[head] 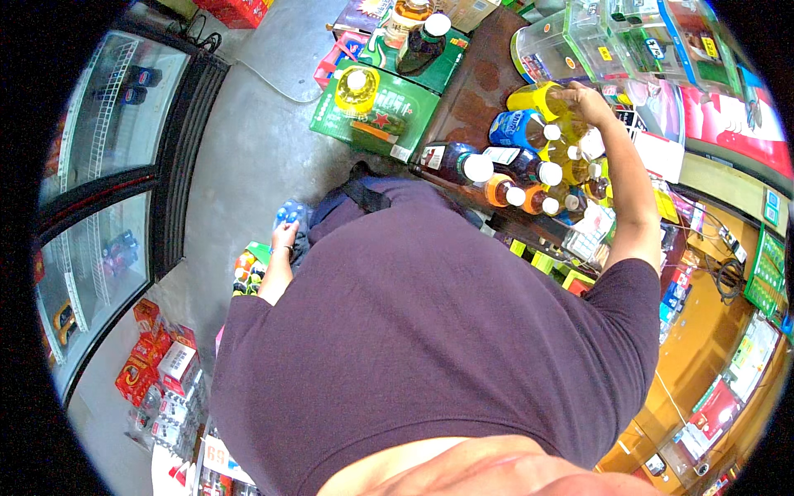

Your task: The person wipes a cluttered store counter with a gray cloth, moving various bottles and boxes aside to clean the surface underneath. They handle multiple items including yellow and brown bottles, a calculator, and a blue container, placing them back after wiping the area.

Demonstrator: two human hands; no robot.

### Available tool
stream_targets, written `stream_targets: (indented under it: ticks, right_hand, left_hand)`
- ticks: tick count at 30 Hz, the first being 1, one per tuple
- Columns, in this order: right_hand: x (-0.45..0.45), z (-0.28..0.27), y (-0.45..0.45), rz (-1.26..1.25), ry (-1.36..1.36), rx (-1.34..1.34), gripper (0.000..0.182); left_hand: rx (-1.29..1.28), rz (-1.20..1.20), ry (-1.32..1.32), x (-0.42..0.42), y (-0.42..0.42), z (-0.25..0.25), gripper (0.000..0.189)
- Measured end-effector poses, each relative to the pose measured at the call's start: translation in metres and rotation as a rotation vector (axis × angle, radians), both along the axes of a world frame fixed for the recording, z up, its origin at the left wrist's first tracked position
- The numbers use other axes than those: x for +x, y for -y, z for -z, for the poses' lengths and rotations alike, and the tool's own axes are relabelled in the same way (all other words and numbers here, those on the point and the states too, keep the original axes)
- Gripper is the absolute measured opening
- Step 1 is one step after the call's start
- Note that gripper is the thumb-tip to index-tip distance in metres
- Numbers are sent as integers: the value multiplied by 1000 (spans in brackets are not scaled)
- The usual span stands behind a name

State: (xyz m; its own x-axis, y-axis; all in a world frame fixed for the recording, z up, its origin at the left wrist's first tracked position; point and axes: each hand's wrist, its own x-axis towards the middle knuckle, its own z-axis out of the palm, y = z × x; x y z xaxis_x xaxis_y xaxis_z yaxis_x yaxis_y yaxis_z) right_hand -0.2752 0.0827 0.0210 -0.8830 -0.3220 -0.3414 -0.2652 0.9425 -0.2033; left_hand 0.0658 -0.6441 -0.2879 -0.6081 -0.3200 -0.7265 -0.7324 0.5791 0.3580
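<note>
My left hand (285,235) hangs low beside my body, its fingers closed around the blue-capped plastic bottles (291,214); how many it holds is hard to tell. On the other side, my right hand (583,102) reaches over the brown counter and touches a yellow-labelled bottle (536,100) among a group of drinks; whether the fingers grip it is unclear. Close by stand a blue-labelled bottle (515,129), dark bottles with white caps (456,162) and small orange-labelled bottles (498,188).
Green cartons (378,118) carry an oil-coloured bottle (357,90) and a dark bottle (425,43). Clear plastic bins (583,43) line the counter's far side. A glass-door fridge (118,111) stands at left, with red boxes (139,372) below it.
</note>
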Motion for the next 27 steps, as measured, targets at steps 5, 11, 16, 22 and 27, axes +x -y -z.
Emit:
stream_targets:
  ticks: [5, 11, 16, 22, 27]
  right_hand:
    - [13, -27, 26, -221, -21, 178, 48]
    - [-9, -52, 55, -248, 115, 460, 35]
    - [-12, -67, 181, -395, -228, -28, 18]
    - [8, -19, 365, -584, -141, -38, 49]
    - [-9, 39, 401, -574, -131, -15, 40]
  left_hand:
    - [-8, 9, 124, 14, -15, -8, 46]
    - [43, -9, 9, -15, -26, -11, 45]
    - [107, -92, -127, -44, -41, -20, 45]
    - [82, -76, -128, -46, -29, -15, 42]
    - [202, -165, -192, -20, -15, -6, 44]
